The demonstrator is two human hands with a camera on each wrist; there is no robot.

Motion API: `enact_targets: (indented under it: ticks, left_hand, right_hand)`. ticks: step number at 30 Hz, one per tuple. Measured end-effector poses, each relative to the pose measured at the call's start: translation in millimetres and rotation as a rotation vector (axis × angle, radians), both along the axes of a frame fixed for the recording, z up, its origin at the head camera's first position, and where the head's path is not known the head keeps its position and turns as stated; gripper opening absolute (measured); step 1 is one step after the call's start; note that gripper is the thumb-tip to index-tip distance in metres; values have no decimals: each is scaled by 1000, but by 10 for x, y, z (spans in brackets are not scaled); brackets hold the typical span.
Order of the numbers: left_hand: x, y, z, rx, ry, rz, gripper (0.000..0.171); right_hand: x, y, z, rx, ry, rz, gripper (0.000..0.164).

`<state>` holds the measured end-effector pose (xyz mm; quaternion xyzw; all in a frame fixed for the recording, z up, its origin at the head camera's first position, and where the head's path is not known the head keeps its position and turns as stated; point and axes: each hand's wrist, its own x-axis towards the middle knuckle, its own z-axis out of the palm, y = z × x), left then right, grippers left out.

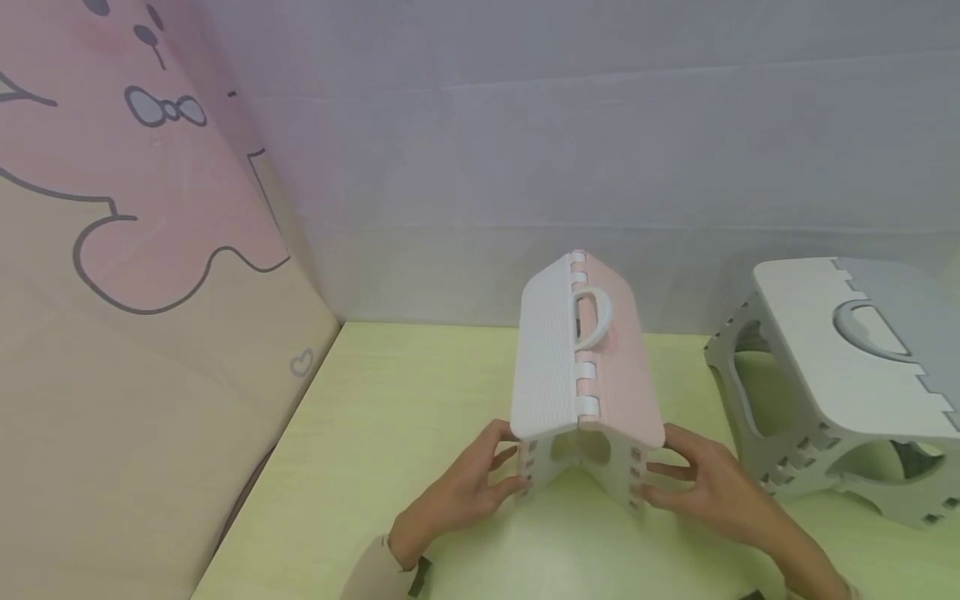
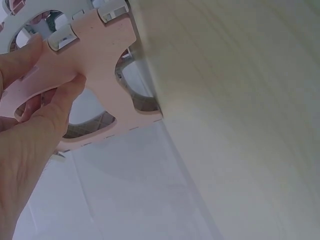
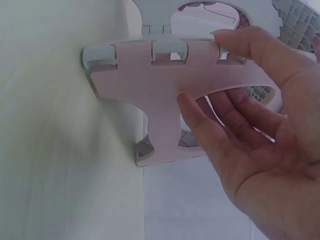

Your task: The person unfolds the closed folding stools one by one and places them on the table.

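Note:
A pink and white folding stool stands half folded on the table, its hinged top peaked like a roof with the handle loop sticking up at the ridge. My left hand grips its left leg panel. In the left wrist view the thumb lies near the hinged edge and fingers reach into the cut-out of the pink panel. On the opposite side my right hand holds the other pink panel, with fingers through its opening and the thumb at the hinge edge. The stool's inner folds are partly hidden beneath the top.
A second folding stool, white and grey, stands unfolded at the right, close to my right forearm. Pale cloth hangs behind the yellow-green table. A panel with a pink cartoon animal borders the left side.

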<state>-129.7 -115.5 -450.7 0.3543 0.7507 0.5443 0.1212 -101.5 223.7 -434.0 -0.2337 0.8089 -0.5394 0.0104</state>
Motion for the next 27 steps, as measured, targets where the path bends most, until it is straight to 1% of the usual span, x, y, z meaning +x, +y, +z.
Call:
enact_targets:
  ticks: [8,16,22,27]
  left_hand:
    - [-13,-10,-11,1,8,-6,60]
    - [-10,-15,9,-5,-2,-3,62]
    - [-10,-29,14,-4,-24,-3,62]
    - [-12,-39,16,-9,-30,2,61]
  right_hand:
    - [-12,29,-12,-10,26,14,64]
    - [-12,51,-8,-10,25,20,66]
    - [-21,57,-11,-9,17,24,67]
    - [-31,63,-26,-20,28,33,68]
